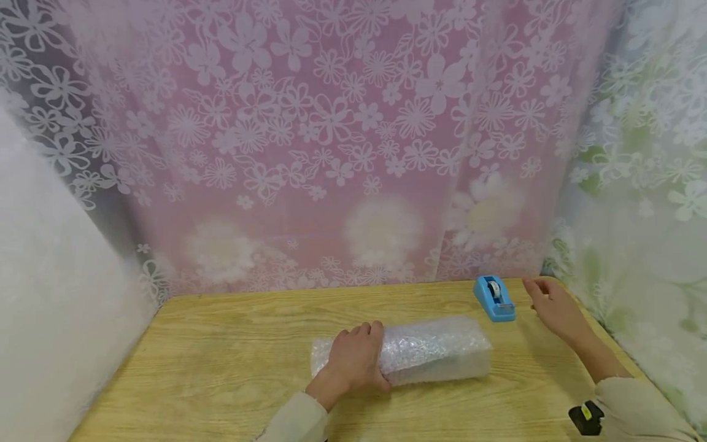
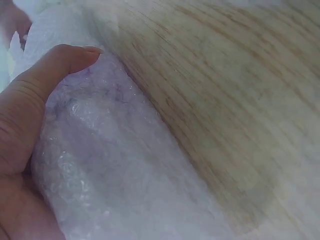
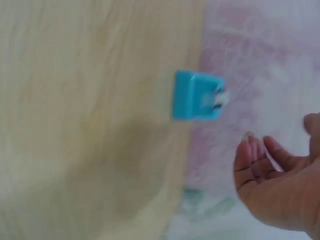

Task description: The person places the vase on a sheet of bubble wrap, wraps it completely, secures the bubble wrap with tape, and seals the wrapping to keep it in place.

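A bundle wrapped in clear bubble wrap [image 1: 436, 347] lies lengthwise across the table; what is inside cannot be made out. My left hand [image 1: 356, 356] grips it near its left end, fingers over the top and thumb along the near side. In the left wrist view, the thumb [image 2: 65, 62] presses on the bubble wrap [image 2: 125, 165]. Beyond the bundle's right end stands a light blue tape dispenser [image 1: 494, 299] with a small roll in it. Just right of that, my right hand [image 1: 558, 310] is raised, its fingers loosely bent with nothing visible between them.
The wooden table [image 1: 221, 356] ends at a pink flowered curtain [image 1: 331, 153] at the back. A green and white flowered sheet [image 1: 635, 245] hangs along the right edge, close to my right hand. A pale sheet [image 1: 55, 276] borders the left.
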`<action>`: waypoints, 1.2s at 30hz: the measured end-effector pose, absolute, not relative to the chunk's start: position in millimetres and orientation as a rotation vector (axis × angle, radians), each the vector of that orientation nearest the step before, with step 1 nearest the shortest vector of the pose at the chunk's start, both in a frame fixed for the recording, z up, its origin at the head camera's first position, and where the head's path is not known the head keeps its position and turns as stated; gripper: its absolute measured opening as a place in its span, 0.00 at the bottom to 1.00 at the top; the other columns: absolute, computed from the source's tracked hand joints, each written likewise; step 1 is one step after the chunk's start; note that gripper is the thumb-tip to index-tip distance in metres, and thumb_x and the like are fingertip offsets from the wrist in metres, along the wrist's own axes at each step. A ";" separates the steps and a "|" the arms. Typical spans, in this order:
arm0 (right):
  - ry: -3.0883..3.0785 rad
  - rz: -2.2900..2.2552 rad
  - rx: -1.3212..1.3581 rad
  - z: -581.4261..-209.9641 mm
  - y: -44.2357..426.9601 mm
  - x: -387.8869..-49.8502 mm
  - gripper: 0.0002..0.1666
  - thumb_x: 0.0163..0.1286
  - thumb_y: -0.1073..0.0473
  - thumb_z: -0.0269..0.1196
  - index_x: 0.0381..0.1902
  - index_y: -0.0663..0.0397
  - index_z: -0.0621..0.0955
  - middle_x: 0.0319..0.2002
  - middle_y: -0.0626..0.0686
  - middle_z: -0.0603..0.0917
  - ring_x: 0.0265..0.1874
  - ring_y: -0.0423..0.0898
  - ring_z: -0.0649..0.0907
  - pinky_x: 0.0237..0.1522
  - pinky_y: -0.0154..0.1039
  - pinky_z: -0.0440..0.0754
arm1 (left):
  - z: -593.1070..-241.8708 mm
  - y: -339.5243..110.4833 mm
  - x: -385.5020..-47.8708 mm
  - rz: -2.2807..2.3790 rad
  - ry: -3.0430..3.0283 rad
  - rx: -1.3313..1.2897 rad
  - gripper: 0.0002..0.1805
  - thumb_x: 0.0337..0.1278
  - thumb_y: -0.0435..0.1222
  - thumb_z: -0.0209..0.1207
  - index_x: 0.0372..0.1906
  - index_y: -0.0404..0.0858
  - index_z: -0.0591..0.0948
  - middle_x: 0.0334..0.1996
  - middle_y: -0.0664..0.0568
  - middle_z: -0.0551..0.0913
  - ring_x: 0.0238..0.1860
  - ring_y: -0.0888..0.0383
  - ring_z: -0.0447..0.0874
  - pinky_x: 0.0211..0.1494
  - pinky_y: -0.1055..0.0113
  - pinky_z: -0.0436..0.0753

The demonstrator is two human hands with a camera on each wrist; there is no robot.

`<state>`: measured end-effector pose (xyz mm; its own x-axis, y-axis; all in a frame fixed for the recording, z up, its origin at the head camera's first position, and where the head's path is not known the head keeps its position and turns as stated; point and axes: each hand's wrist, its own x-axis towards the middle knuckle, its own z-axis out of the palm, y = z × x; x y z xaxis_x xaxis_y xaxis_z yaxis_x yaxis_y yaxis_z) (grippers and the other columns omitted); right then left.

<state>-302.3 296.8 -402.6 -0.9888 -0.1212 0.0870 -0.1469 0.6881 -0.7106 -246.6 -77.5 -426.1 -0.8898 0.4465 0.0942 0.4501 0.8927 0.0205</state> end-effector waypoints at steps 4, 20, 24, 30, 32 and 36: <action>-2.945 1.360 0.071 -420.3 313.4 -304.6 0.46 0.75 0.37 0.37 0.62 0.82 0.58 0.54 0.77 0.68 0.42 0.61 0.77 0.38 0.49 0.80 | -426.8 -77.3 -245.8 -0.070 -2.965 -0.698 0.44 0.20 0.62 0.72 0.44 0.42 0.68 0.30 0.56 0.72 0.34 0.58 0.76 0.35 0.63 0.74; -2.675 1.939 -0.340 -459.7 301.9 -315.0 0.42 0.71 0.37 0.50 0.54 0.77 0.68 0.27 0.45 0.81 0.24 0.38 0.81 0.28 0.37 0.83 | -428.6 -75.7 -245.4 -0.061 -2.970 -0.669 0.44 0.21 0.63 0.72 0.44 0.42 0.68 0.31 0.55 0.72 0.35 0.57 0.76 0.36 0.64 0.74; -2.647 1.933 -0.336 -462.8 298.2 -314.4 0.37 0.71 0.40 0.53 0.51 0.74 0.73 0.27 0.44 0.82 0.23 0.38 0.81 0.27 0.37 0.82 | -429.0 -76.2 -245.0 -0.055 -2.954 -0.666 0.44 0.20 0.63 0.72 0.43 0.42 0.68 0.30 0.55 0.71 0.34 0.57 0.76 0.35 0.64 0.74; -2.567 2.032 -0.299 -466.0 300.9 -313.1 0.34 0.70 0.43 0.56 0.54 0.72 0.73 0.29 0.42 0.84 0.28 0.37 0.83 0.31 0.36 0.83 | -430.8 -76.3 -244.7 -0.068 -2.952 -0.675 0.43 0.20 0.63 0.72 0.41 0.42 0.67 0.29 0.55 0.70 0.32 0.58 0.75 0.32 0.66 0.73; -2.562 2.066 -0.273 -466.7 302.0 -314.0 0.35 0.70 0.43 0.57 0.56 0.73 0.71 0.31 0.42 0.84 0.30 0.36 0.83 0.32 0.35 0.83 | -430.7 -76.4 -244.9 -0.072 -2.954 -0.672 0.43 0.20 0.63 0.72 0.41 0.42 0.67 0.29 0.55 0.70 0.32 0.58 0.75 0.32 0.65 0.73; -2.580 2.072 -0.228 -468.5 304.0 -315.3 0.40 0.70 0.44 0.57 0.60 0.77 0.67 0.33 0.42 0.84 0.32 0.35 0.83 0.35 0.34 0.82 | -430.2 -76.7 -245.4 -0.080 -2.961 -0.671 0.43 0.21 0.64 0.71 0.41 0.42 0.67 0.30 0.55 0.71 0.31 0.58 0.75 0.33 0.64 0.74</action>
<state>-315.3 304.0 -468.5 -0.9753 -0.0024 -0.2208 0.2150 0.2161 -0.9524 -245.4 -76.7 -430.2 -0.8972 0.4267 0.1133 0.4323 0.9013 0.0284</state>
